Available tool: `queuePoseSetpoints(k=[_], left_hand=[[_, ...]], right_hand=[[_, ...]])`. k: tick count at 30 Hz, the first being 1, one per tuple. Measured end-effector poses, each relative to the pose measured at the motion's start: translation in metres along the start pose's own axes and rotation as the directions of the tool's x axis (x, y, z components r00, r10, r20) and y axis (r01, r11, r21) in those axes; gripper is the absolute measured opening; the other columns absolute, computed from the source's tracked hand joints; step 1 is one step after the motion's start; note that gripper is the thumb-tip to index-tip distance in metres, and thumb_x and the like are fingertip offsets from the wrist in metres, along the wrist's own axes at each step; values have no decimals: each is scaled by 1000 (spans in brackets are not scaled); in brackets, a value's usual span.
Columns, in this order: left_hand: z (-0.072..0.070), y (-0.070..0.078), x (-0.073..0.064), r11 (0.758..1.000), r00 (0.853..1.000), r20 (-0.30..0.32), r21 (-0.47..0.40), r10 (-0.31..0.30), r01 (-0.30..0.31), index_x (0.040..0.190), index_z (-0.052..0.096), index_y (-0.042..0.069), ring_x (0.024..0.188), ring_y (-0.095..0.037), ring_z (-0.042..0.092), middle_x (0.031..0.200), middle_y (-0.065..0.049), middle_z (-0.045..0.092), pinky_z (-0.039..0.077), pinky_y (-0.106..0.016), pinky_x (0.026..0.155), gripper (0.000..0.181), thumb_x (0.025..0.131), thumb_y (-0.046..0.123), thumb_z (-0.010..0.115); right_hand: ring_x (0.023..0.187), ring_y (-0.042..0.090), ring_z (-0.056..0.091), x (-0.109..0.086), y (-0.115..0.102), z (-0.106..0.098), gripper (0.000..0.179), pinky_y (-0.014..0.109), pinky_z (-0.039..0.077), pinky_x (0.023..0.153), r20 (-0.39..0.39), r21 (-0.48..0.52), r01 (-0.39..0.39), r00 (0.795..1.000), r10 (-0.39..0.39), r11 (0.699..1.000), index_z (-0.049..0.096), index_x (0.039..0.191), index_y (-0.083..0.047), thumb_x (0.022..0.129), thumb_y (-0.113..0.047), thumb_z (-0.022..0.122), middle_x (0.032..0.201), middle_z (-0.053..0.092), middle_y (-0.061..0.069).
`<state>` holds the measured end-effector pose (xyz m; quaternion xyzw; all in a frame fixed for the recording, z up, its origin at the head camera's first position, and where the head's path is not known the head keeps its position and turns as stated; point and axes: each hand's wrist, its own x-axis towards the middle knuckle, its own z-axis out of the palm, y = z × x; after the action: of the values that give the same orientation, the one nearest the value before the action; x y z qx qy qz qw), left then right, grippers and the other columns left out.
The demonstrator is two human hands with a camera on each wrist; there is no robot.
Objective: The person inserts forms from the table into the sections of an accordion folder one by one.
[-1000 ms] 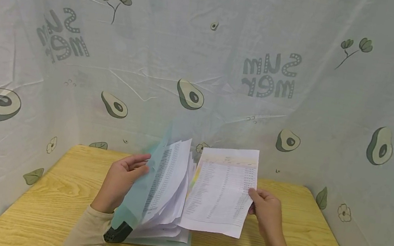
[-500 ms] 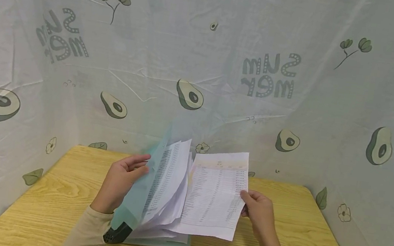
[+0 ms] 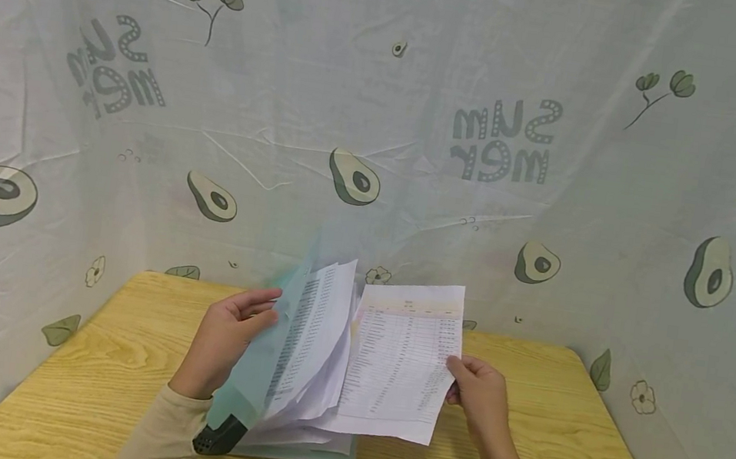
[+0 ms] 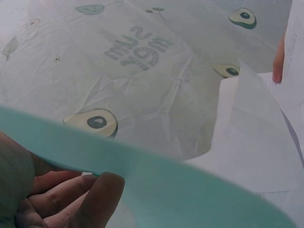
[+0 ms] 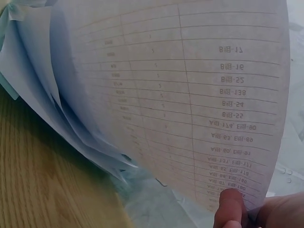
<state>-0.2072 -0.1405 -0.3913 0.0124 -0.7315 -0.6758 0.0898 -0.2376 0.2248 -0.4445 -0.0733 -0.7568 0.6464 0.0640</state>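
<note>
A translucent teal folder (image 3: 252, 365) stands part-way open on the table, with several printed sheets (image 3: 319, 332) fanned inside it. My left hand (image 3: 224, 338) pinches the raised cover between thumb and fingers; the left wrist view shows the teal cover edge (image 4: 156, 175) in that grip. My right hand (image 3: 482, 396) pinches the right edge of one sheet of paper (image 3: 403, 358) printed with a table. This sheet leans out to the right of the folder, its left edge against the other pages. In the right wrist view its printed rows (image 5: 228, 104) appear upside down, thumb and fingers at its edge.
The wooden table (image 3: 564, 434) spreads out on both sides of the folder. Behind it hangs a pale cloth (image 3: 409, 126) printed with avocados and lettering, which also closes in the left and right sides. Black wrist mounts (image 3: 220, 435) sit at both sleeves.
My right hand has moved a little to the left and down with the sheet, so the sheet sits closer to the folder. The left hand and the cover hold still.
</note>
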Motion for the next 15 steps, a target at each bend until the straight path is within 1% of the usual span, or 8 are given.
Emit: queuePoseSetpoints(k=[9, 15], left_hand=[[0, 1, 0, 1000, 1000, -5, 10, 1, -1, 135, 69, 9, 107, -10, 65, 128, -15, 68, 52, -21, 87, 37, 98, 9, 69], [0, 1, 0, 1000, 1000, -7, 13, 0, 0, 135, 69, 8, 107, -10, 65, 128, -16, 69, 52, -21, 86, 37, 98, 9, 69]], right_hand=[[56, 8, 56, 2, 6, 2, 29, 20, 50, 53, -43, 14, 9, 999, -8, 1000, 66, 115, 16, 103, -10, 59, 70, 65, 1], [57, 8, 57, 2, 7, 2, 30, 20, 50, 53, -32, 19, 16, 999, -15, 1000, 66, 116, 16, 103, -10, 59, 73, 67, 2]])
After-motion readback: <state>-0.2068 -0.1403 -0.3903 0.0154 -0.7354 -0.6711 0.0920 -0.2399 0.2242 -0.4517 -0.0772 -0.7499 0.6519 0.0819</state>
